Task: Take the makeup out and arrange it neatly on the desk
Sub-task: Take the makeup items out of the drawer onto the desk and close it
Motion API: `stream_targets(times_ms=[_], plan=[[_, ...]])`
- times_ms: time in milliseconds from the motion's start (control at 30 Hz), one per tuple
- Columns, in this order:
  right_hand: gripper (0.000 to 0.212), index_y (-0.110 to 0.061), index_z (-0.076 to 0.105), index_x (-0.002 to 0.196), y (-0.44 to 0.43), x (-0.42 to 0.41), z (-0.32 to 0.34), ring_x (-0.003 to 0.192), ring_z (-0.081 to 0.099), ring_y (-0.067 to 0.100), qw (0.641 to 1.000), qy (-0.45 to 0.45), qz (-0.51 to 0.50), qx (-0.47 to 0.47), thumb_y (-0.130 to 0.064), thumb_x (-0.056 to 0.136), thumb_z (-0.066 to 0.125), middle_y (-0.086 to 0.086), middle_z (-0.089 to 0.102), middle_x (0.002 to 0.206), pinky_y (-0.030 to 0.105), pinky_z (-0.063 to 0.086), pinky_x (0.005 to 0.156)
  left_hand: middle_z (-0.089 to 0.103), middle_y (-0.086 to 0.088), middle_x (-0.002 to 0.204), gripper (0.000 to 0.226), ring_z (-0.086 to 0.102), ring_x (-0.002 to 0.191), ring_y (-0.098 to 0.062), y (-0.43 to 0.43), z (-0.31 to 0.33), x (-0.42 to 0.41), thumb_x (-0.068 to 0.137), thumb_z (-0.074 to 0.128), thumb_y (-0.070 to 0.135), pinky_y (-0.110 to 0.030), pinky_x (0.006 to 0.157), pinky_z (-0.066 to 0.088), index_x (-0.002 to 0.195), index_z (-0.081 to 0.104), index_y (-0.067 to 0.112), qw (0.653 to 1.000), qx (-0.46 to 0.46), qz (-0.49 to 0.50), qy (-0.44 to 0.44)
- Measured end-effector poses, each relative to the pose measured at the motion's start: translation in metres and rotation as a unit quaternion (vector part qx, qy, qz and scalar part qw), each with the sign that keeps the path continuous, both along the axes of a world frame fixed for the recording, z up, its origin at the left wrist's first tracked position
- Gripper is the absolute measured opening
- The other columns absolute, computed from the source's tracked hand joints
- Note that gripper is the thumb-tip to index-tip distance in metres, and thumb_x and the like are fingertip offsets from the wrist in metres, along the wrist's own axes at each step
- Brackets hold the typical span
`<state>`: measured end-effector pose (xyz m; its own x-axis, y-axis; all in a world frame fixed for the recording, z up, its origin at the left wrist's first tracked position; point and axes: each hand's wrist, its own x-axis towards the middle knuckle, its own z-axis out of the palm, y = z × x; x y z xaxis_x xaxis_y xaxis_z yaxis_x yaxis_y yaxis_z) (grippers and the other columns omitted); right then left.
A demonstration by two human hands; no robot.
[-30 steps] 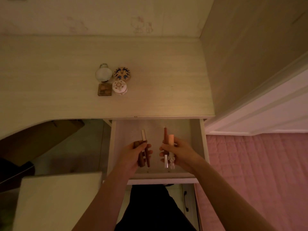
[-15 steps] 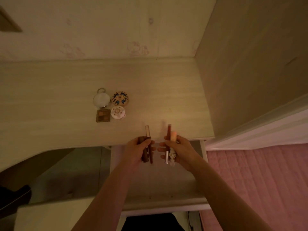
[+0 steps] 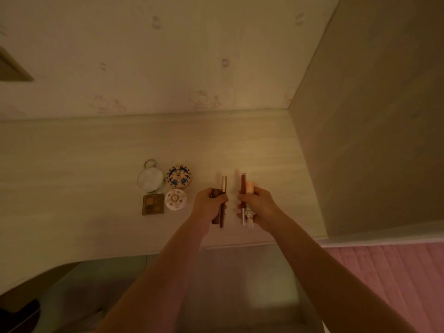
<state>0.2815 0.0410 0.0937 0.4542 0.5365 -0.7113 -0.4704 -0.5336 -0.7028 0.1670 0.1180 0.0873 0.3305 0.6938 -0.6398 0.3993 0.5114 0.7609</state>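
Moved forward since a second ago, both hands are now working above the desk (image 3: 72, 176) instead of inside the drawer (image 3: 240, 272). Left hand (image 3: 207, 206) fingers are curling round two dark tubes (image 3: 223, 188), one silver-capped, and right hand (image 3: 260, 205) fingers are gripping a bundle of lip tubes (image 3: 243, 186), red and peach among them, both bundles pointing at the wall (image 3: 168, 56). Four compacts (image 3: 179, 177) are lying in a tight square on the desk, just left of the left hand.
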Motion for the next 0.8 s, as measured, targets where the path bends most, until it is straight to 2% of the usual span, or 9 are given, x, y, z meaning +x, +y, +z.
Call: stream_targets(times_ms=[67,133,200,300,400,500,633,800], plan=[[0.015,-0.002,0.061,0.101,0.012,0.005,-0.003,0.061,0.061,0.023,0.999,-0.034,0.019,-0.015,-0.001,0.086,0.06,0.015,0.06,0.075,0.041,0.057,0.056,0.066,-0.016,0.075,0.008,0.065,0.069,-0.029,0.009,-0.005,0.008,0.086,0.064,0.006,-0.039,0.067,0.054,0.079,0.061,0.009,0.998,0.042,-0.013,0.038],[0.011,-0.002,0.063,0.095,0.023,0.009,-0.007,0.064,0.064,0.029,0.995,-0.08,0.04,-0.038,-0.004,0.084,0.062,0.017,0.063,0.074,0.05,0.058,0.063,0.068,-0.016,0.08,0.01,0.066,0.076,-0.031,0.015,-0.011,0.014,0.084,0.067,0.012,-0.043,0.074,0.054,0.077,0.06,0.013,0.992,0.084,-0.033,0.084],[0.013,-0.004,0.065,0.092,0.031,0.012,-0.011,0.073,0.068,0.033,0.988,-0.13,0.063,-0.062,-0.009,0.08,0.067,0.018,0.068,0.081,0.052,0.057,0.072,0.067,-0.013,0.082,0.007,0.063,0.077,-0.028,0.02,-0.012,0.018,0.084,0.068,0.016,-0.041,0.076,0.053,0.083,0.063,0.011,0.983,0.125,-0.05,0.122],[0.019,-0.008,0.069,0.094,0.037,0.014,-0.014,0.082,0.068,0.03,0.975,-0.18,0.092,-0.094,-0.018,0.078,0.07,0.016,0.07,0.089,0.039,0.056,0.072,0.062,-0.007,0.081,0.011,0.059,0.076,-0.023,0.023,-0.013,0.021,0.087,0.065,0.018,-0.034,0.069,0.052,0.093,0.064,0.009,0.975,0.141,-0.068,0.158],[0.02,-0.008,0.07,0.088,0.039,0.014,-0.018,0.075,0.067,0.029,0.968,-0.197,0.106,-0.114,-0.025,0.078,0.073,0.017,0.071,0.086,0.041,0.058,0.07,0.061,-0.007,0.08,0.013,0.058,0.073,-0.021,0.025,-0.015,0.022,0.087,0.064,0.019,-0.026,0.057,0.044,0.091,0.063,0.008,0.968,0.146,-0.078,0.19],[0.025,-0.006,0.071,0.083,0.041,0.015,-0.024,0.079,0.068,0.031,0.946,-0.254,0.149,-0.136,-0.03,0.076,0.073,0.016,0.071,0.083,0.044,0.057,0.074,0.062,-0.009,0.084,0.015,0.059,0.078,-0.022,0.026,-0.024,0.022,0.085,0.066,0.018,-0.027,0.062,0.043,0.091,0.063,0.005,0.965,0.15,-0.081,0.201],[0.028,-0.006,0.072,0.08,0.04,0.013,-0.03,0.078,0.067,0.029,0.925,-0.287,0.2,-0.147,-0.034,0.079,0.069,0.015,0.071,0.081,0.033,0.052,0.07,0.062,-0.011,0.085,0.015,0.06,0.082,-0.026,0.023,-0.032,0.019,0.081,0.069,0.018,-0.031,0.067,0.043,0.086,0.061,0.006,0.965,0.155,-0.078,0.199],[0.028,-0.006,0.07,0.077,0.039,0.01,-0.035,0.081,0.066,0.032,0.926,-0.294,0.191,-0.14,-0.034,0.082,0.066,0.017,0.071,0.081,0.033,0.05,0.069,0.061,-0.005,0.083,0.017,0.06,0.078,-0.023,0.022,-0.037,0.014,0.077,0.074,0.013,-0.037,0.07,0.052,0.087,0.061,0.009,0.969,0.16,-0.062,0.175]])
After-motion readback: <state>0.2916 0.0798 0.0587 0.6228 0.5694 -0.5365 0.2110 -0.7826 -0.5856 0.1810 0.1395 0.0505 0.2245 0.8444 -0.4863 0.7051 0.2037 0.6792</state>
